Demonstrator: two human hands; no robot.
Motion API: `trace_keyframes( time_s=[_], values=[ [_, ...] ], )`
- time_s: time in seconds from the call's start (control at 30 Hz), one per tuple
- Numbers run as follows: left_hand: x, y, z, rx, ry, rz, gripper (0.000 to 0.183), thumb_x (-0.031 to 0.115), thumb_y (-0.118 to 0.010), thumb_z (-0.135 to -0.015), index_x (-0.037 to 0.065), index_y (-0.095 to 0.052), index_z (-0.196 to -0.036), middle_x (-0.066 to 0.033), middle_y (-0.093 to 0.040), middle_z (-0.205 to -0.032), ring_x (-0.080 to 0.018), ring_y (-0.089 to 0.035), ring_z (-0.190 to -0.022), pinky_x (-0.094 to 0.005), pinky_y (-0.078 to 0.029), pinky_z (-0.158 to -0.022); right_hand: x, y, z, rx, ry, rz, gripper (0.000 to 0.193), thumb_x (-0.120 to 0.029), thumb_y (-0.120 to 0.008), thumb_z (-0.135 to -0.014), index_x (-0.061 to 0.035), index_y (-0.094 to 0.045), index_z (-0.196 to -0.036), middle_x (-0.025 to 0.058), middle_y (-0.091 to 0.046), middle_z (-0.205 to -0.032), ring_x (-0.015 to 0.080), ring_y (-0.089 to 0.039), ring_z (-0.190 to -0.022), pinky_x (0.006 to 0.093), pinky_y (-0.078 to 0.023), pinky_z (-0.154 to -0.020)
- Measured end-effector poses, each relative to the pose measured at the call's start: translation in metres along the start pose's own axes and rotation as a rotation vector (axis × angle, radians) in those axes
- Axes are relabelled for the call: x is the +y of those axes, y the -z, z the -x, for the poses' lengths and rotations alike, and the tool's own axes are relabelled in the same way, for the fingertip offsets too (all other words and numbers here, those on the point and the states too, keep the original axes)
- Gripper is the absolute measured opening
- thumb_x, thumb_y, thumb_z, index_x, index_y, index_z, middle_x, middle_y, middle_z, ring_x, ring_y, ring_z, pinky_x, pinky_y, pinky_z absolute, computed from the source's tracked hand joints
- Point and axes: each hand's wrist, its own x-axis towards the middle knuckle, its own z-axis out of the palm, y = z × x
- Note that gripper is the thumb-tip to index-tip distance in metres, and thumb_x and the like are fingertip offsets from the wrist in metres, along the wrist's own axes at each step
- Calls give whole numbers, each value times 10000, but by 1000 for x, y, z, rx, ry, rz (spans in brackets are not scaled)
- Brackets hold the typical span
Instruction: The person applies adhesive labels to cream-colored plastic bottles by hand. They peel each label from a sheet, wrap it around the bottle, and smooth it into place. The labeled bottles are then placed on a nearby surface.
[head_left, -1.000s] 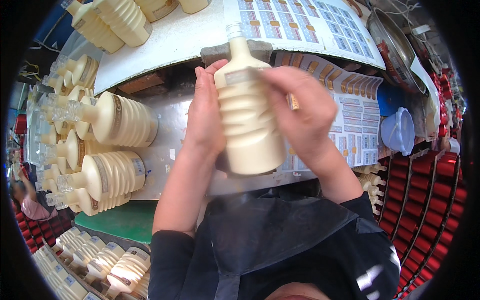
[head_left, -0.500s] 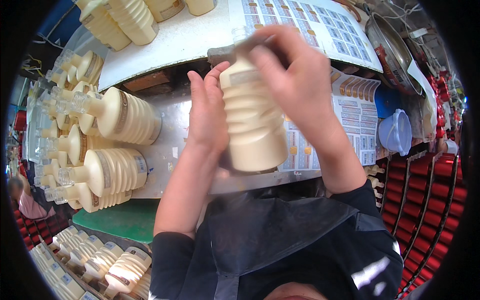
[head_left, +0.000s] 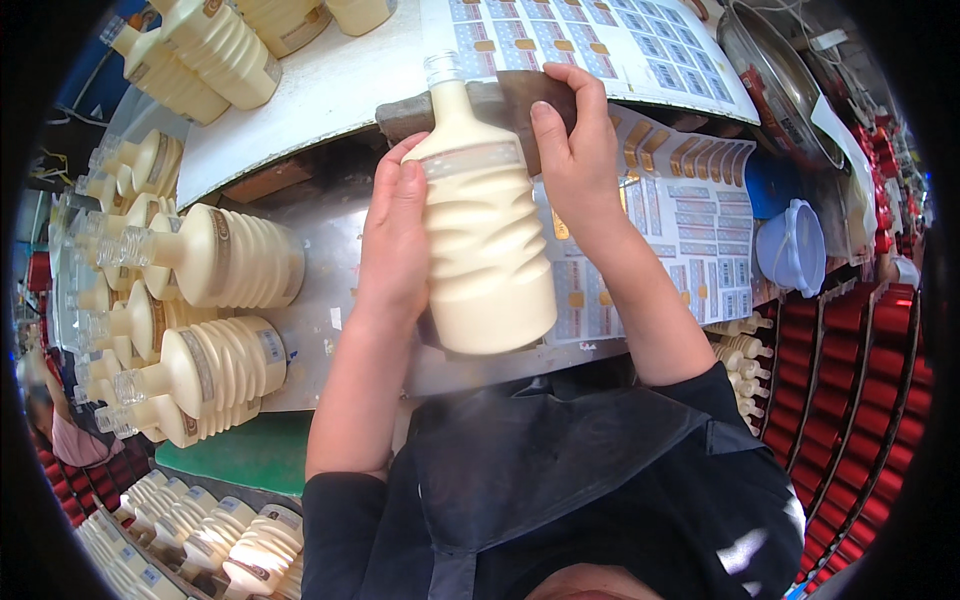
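Note:
A cream bottle point(head_left: 492, 260) with a ribbed, wavy body and clear glass neck is before me, its neck pointing away. My left hand point(head_left: 393, 235) grips it along the left side, thumb at the shoulder. A pale, partly see-through label strip point(head_left: 472, 158) runs across the shoulder. In my right hand point(head_left: 580, 150), a thin dark brown flat piece point(head_left: 536, 112) is pinched between thumb and fingers, just right of the bottle's shoulder. I cannot tell what it is made of. Behind the neck lies a grey block point(head_left: 400, 118), partly hidden by the bottle.
Similar bottles point(head_left: 245, 258) lie stacked on the left; others stand on the white board point(head_left: 300, 105) at the back. Label sheets point(head_left: 712, 225) spread to the right, beside a pale blue bucket point(head_left: 790, 250). A metal basin point(head_left: 775, 85) is beyond. Red racked items point(head_left: 850, 390) fill the right.
My right hand, blurred over the bottle's shoulder before, has moved right and off it with the brown piece. My left hand's fingers have closed against the bottle's side. The view has shifted slightly.

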Motion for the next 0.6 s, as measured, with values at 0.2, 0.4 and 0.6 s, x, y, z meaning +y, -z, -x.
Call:
trace_keyframes(
  time_s=[0.2,0.4,0.6],
  values=[
    [5,-2,16,-27,57,-53,621,252,-580,-1033,37,-294,-1540,-159,-571,-1356,-208,-577,-1238,-359,-486,-1059,-23,1,-7,-53,-57,-119,393,-123,-534,-985,17,-482,-1349,218,-597,-1311,348,-588,-1207,421,-443,-1063],
    [7,-11,20,-5,-60,-471,852,306,-747,-896,18,-271,-1541,-218,-575,-1378,-295,-613,-1238,-401,-502,-1037,-71,-25,-14,-115,222,216,319,-62,-526,-968,27,-492,-1273,282,-582,-1199,470,-605,-1093,512,-504,-959],
    [14,-10,20,-52,-11,-644,839,366,-755,-876,22,-345,-1523,-269,-537,-1439,-406,-582,-1292,-448,-461,-1077,-100,-50,-10,-487,131,342,348,-149,-493,-1030,12,-486,-1338,230,-586,-1198,455,-578,-1091,502,-471,-969]
  ],
)
